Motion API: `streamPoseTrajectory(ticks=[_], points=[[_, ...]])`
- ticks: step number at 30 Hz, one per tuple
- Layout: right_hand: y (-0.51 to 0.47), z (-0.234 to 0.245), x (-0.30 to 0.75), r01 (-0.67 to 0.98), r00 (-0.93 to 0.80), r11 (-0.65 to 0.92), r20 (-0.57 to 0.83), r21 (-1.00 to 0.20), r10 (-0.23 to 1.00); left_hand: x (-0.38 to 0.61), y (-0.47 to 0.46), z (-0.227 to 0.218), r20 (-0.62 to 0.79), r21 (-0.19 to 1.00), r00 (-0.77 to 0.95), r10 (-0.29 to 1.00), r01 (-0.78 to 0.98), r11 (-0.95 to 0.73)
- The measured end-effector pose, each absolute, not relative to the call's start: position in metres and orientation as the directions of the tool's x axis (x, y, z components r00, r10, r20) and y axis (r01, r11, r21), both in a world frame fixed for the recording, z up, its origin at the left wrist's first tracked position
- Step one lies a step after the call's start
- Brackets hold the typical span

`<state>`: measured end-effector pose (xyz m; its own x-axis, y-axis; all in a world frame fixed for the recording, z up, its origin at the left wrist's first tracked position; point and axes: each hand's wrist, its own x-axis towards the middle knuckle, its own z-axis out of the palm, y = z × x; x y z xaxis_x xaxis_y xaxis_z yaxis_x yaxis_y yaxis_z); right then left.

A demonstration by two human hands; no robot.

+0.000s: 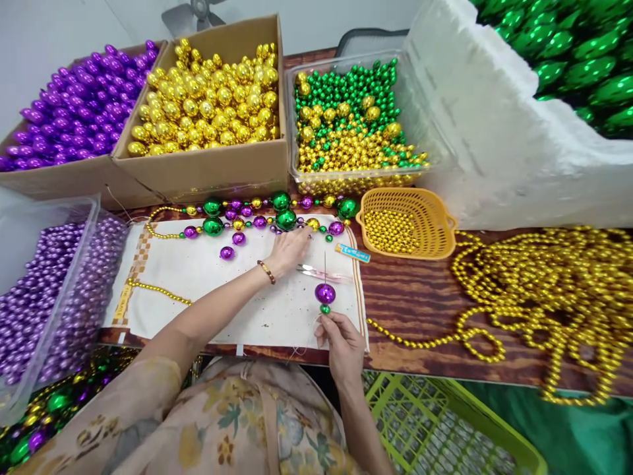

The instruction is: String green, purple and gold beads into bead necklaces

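Note:
My right hand (pixel 343 340) is closed in a pinch on a thin upright needle (pixel 325 267) near the cloth's front edge. A large shiny purple bead (pixel 325 293) and a smaller green bead (pixel 324 309) are threaded on it, just above my fingertips. My left hand (pixel 291 249) reaches forward with fingers stretched out among loose beads at the cloth's back edge. Its fingertips are beside a gold bead (pixel 312 225) and below a large green bead (pixel 285 219); whether they touch a small bead is unclear. Small scissors (pixel 316 271) lie between my hands on the white cloth (pixel 257 303).
Behind the cloth stand boxes of purple beads (pixel 93 109) and gold beads (pixel 212 99), and a clear tub (pixel 293 155). An orange basket (pixel 430 247) holds small gold beads. Gold bead strands (pixel 548 290) pile at right. A purple-bead tub (pixel 93 231) stands left; a green crate (pixel 514 442) sits below.

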<state>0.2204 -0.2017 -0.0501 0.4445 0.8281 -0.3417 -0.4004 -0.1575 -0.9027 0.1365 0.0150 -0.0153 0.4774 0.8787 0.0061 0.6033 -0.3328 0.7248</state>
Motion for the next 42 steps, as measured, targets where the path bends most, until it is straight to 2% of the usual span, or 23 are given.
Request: streamPoseTrajectory(ticks=[4,6,8,12,17,19,23,25,29,32,34,35,36,37,38,40,42], points=[[-0.2,-0.048,0.219,-0.429,0.446,-0.171,-0.372,-0.887,0.814,0.151,0.032,0.023,0.196,0.863,0.447,0.873,0.344,-0.37],[-0.2,-0.048,0.219,-0.444,0.442,-0.174,-0.384,-0.879,0.811,0.165,0.05,0.042,0.275,0.871,0.443,0.853,0.261,-0.416],[-0.201,-0.048,0.221,-0.449,0.432,-0.173,-0.382,-0.877,0.817,0.182,0.074,0.056,0.322,0.824,0.481,0.816,0.282,-0.492],[-0.202,-0.048,0.224,-0.439,0.41,-0.173,-0.368,-0.882,0.835,0.215,0.127,0.067,0.369,0.65,0.533,0.761,0.438,-0.621],[-0.202,-0.046,0.226,-0.436,0.418,-0.173,-0.369,-0.883,0.83,0.246,0.175,0.075,0.218,0.336,0.582,0.783,0.709,-0.62],[-0.203,-0.046,0.226,-0.441,0.418,-0.179,-0.378,-0.879,0.826,0.255,0.184,0.076,0.152,0.259,0.627,0.764,0.721,-0.643],[-0.203,-0.047,0.229,-0.452,0.393,-0.205,-0.4,-0.868,0.828,0.268,0.193,0.07,0.029,0.207,0.746,0.666,0.647,-0.734],[-0.204,-0.048,0.23,-0.443,0.386,-0.219,-0.406,-0.869,0.828,0.274,0.196,0.065,0.0,0.233,0.738,0.674,0.656,-0.718],[-0.206,-0.054,0.232,-0.394,0.428,-0.227,-0.397,-0.891,0.812,0.281,0.2,0.066,0.027,0.376,0.669,0.742,0.681,-0.628],[-0.206,-0.059,0.232,-0.352,0.451,-0.211,-0.363,-0.912,0.816,0.274,0.19,0.077,0.121,0.414,0.601,0.79,0.693,-0.59],[-0.206,-0.059,0.231,-0.345,0.456,-0.185,-0.336,-0.92,0.824,0.258,0.165,0.085,0.234,0.56,0.57,0.787,0.583,-0.589],[-0.206,-0.057,0.229,-0.342,0.462,-0.169,-0.322,-0.924,0.826,0.245,0.146,0.087,0.291,0.699,0.548,0.784,0.438,-0.566],[-0.205,-0.054,0.227,-0.335,0.47,-0.157,-0.309,-0.929,0.827,0.229,0.124,0.087,0.316,0.848,0.539,0.781,0.21,-0.488],[-0.204,-0.05,0.225,-0.321,0.474,-0.149,-0.295,-0.935,0.83,0.211,0.1,0.085,0.26,0.947,0.558,0.788,0.011,-0.321],[-0.203,-0.045,0.223,-0.3,0.471,-0.149,-0.282,-0.942,0.836,0.19,0.076,0.082,0.14,0.989,0.552,0.822,-0.114,-0.093],[-0.2,-0.033,0.218,-0.252,0.446,-0.157,-0.259,-0.955,0.857,0.147,0.033,0.071,-0.102,0.907,0.546,0.831,-0.292,0.303],[-0.196,-0.021,0.213,-0.212,0.419,-0.158,-0.236,-0.964,0.877,0.109,0.004,0.06,-0.256,0.766,0.542,0.8,-0.392,0.51]])
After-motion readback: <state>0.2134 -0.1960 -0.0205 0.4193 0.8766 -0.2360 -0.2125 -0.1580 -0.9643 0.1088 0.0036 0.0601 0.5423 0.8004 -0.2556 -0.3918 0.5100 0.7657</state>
